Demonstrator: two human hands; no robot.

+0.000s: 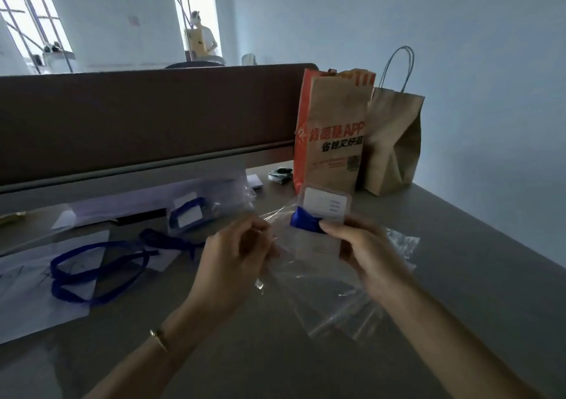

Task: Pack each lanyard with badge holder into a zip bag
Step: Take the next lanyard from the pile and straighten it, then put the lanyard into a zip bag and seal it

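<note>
- Both forearms enter from the lower edge of the frame; the left wrist wears a thin bracelet (159,339).
- Left hand (235,254), centre of the frame, has its fingers curled and pinching the mouth edge of a clear zip bag (330,294), which hangs limp below both hands and drapes toward the grey desk (459,261).
- Right hand (364,251), just right of centre, grips a badge holder (326,204) with the bunched blue lanyard (306,222) folded against it; thumb and fingers clamp the bundle, whose upper half stands clear of the bag's mouth.
- Judgement: the bag film looks thin, slippery and floppy, so it is best held at the stiffer zip strip; the holder seems light and semi-rigid, a fair handle, while the soft lanyard may spring loose unless kept pressed to it.
- Left of centre, a loose blue lanyard (92,273) lies on white paper (30,300); behind it a packed bag (190,212) rests by the partition.
- Upper right of centre stand a printed paper bag (332,129) and a plain brown bag (395,141).
</note>
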